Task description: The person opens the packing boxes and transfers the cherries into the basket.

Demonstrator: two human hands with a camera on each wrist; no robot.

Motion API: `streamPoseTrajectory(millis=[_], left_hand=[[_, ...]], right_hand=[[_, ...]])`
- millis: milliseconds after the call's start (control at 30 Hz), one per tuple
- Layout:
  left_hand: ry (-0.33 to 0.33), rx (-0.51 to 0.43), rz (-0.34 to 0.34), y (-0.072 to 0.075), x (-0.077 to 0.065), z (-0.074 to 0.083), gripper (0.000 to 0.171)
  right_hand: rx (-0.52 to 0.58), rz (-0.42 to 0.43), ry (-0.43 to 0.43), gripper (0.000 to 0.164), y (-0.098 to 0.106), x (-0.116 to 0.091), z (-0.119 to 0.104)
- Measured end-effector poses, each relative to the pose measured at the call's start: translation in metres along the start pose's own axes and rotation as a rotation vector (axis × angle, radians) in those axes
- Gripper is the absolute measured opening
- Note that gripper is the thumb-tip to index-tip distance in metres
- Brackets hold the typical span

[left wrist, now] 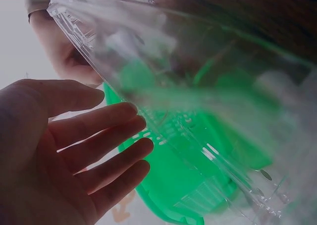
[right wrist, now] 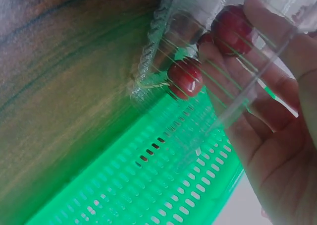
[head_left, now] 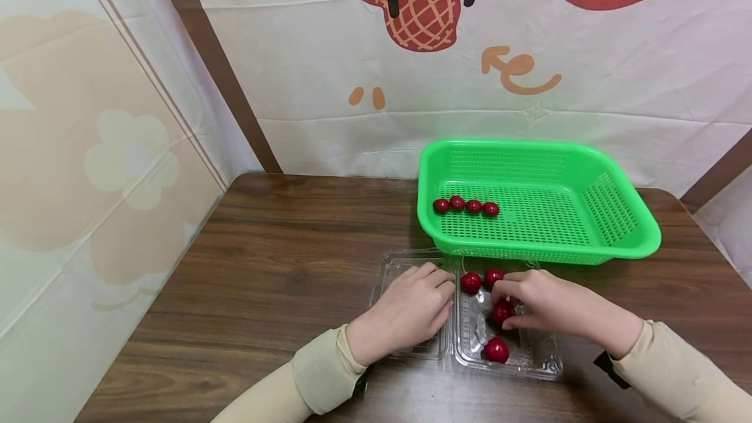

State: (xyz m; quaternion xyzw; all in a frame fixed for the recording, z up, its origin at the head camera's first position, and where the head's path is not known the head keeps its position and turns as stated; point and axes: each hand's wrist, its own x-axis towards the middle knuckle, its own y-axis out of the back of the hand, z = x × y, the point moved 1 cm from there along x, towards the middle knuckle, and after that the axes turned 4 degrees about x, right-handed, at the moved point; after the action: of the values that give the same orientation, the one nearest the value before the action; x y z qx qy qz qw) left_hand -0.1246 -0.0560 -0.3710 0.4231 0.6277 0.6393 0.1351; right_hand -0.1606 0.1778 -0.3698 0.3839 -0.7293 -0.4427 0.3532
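The cherry (head_left: 502,312) your right hand (head_left: 537,302) pinches, thumb against fingers, is inside the clear tray (head_left: 537,352), lower right of the head view; that opposed grip probably keeps it from rolling. Three other cherries (head_left: 496,349) lie around it. The lid (head_left: 390,273) lies open beside it, leaving room to reach in; your left hand (head_left: 408,312) hovers or rests there, I can't tell which. The green basket (head_left: 643,237) stands upper right. The left wrist view shows your left fingers straight and parted; only the head view shows the basket's four cherries (head_left: 473,206).
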Motion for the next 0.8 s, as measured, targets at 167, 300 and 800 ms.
streamPoseTrajectory(millis=[167, 300, 800], left_hand=[[-0.001, 0.001, 0.007, 0.000, 0.000, 0.000, 0.019], [0.002, 0.001, 0.008, -0.001, 0.000, 0.000, 0.019], [-0.003, 0.009, 0.016, -0.002, 0.000, -0.001, 0.019]], right_hand=[[-0.012, 0.021, 0.017, 0.027, 0.004, 0.000, -0.001], [-0.015, 0.035, 0.018, 0.026, 0.006, 0.000, -0.002], [-0.053, 0.089, 0.040, 0.025, 0.021, -0.002, -0.009]])
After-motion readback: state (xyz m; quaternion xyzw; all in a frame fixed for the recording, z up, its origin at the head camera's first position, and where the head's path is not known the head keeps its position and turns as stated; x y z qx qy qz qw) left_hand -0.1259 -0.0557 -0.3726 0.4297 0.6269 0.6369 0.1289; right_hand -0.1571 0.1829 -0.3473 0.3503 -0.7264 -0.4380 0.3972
